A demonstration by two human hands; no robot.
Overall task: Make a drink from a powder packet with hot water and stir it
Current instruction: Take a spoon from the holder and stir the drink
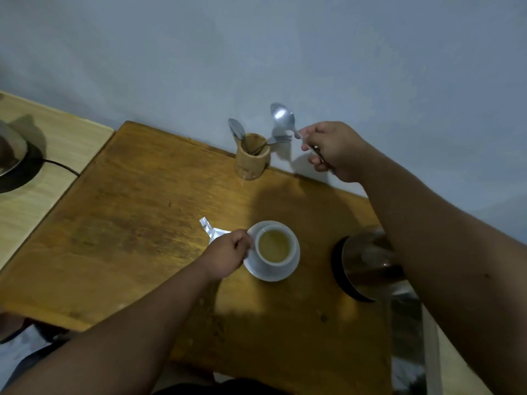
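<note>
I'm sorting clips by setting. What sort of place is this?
Probably a home kitchen or dining corner. A worn wooden table stands against a plain wall, with a bamboo cutlery holder, an electric kettle and a cup of drink on a saucer.
</note>
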